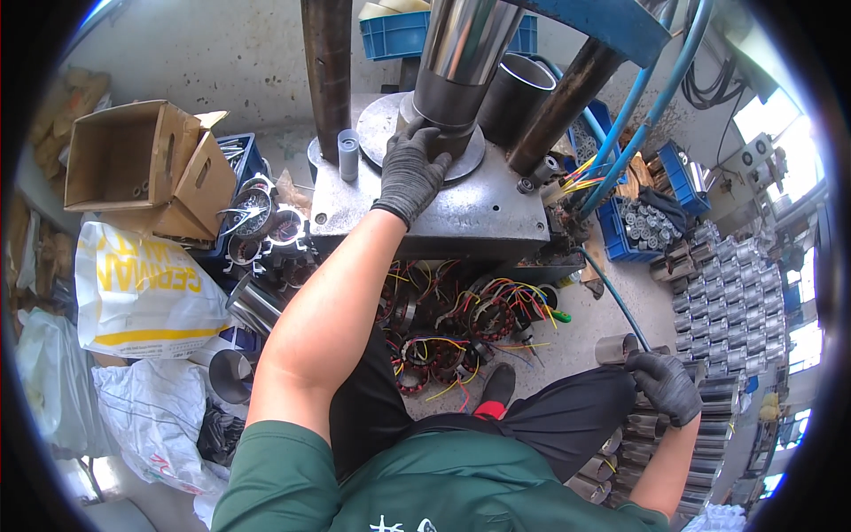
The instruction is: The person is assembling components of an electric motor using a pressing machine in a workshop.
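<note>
Steel sleeve stands upright on the press plate, under the ram. Left hand spreads gloved fingers against its base, not clamped. Right hand closes on a housing by the knee. Advice: square the sleeve, clear fingers before pressing.

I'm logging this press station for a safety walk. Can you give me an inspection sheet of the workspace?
Surface: steel press table, worn, bare in front.
Job's things: metal cylinder on the round base; steel sleeves stacked at right.
Clutter: wound stators with coloured wires on the floor; open cardboard box; white sacks.
Grippers: left hand gloved, on the cylinder; right hand gloved, on a sleeve.
Cables: blue hoses beside the press.
Surroundings: blue crates, concrete floor.
</note>
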The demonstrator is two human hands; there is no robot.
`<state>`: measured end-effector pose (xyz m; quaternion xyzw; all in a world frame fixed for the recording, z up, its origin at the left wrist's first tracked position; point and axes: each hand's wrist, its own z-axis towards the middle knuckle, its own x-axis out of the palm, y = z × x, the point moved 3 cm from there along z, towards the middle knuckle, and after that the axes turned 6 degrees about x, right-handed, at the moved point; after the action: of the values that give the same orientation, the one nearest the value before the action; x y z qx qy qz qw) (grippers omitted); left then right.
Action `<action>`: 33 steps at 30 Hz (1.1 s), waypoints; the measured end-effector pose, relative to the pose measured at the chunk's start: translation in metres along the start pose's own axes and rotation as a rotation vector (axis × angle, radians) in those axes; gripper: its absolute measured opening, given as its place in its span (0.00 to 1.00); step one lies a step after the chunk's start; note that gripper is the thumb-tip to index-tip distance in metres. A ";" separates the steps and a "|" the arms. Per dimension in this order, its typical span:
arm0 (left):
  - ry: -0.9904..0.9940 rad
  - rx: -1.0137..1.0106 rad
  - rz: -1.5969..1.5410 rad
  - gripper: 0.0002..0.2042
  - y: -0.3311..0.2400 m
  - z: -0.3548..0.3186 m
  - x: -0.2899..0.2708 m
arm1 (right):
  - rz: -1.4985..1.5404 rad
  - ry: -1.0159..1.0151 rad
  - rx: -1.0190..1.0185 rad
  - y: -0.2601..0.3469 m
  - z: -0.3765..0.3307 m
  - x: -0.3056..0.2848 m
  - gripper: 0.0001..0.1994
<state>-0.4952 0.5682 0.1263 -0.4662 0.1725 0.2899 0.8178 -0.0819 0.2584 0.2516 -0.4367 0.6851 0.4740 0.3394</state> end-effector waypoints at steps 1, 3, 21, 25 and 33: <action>0.002 -0.003 -0.001 0.24 0.000 0.000 0.000 | 0.034 0.003 0.010 -0.001 0.001 0.002 0.13; 0.004 -0.006 -0.010 0.24 -0.001 0.000 -0.001 | 0.149 -0.054 0.045 -0.005 0.002 0.002 0.13; 0.008 -0.008 -0.002 0.23 -0.004 0.000 -0.002 | 0.148 0.079 0.241 -0.008 0.000 -0.005 0.15; 0.011 0.006 -0.010 0.22 -0.001 0.000 -0.001 | 0.351 -0.059 0.239 -0.006 0.001 -0.009 0.13; -0.071 0.021 -0.152 0.20 0.007 0.000 -0.004 | 0.266 -0.037 0.267 -0.006 0.008 -0.026 0.15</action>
<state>-0.5025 0.5697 0.1239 -0.4587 0.1106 0.2414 0.8480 -0.0654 0.2720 0.2700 -0.2847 0.7874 0.4274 0.3411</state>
